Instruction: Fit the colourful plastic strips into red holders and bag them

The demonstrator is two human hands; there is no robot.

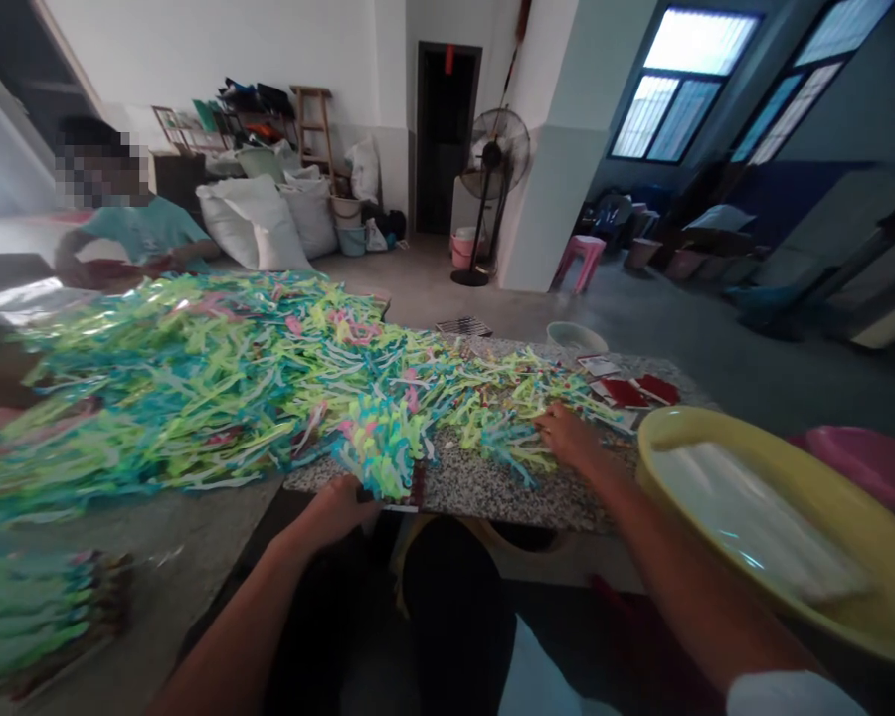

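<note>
My left hand (343, 504) is at the front edge of the speckled tabletop, its fingers closed at the near left corner of a card (418, 485) with a dark red strip and a white edge. A thick bunch of blue, yellow-green and pink soft strips (384, 443) lies over that card. To the right, my right hand (565, 435) reaches into the loose strips (514, 438), thumb and fingers pinched together; what is between them is too small to make out. A large heap of similar strips (216, 378) spreads across the left and back.
Beside my right arm stands a yellow basin (667, 447) with clear plastic bags inside. Red cards (626, 392) lie at the table's right end. Bottom left holds a row of strips (37, 607). Across the heap sits a person (145, 229); another person's arm (0, 363) shows at far left.
</note>
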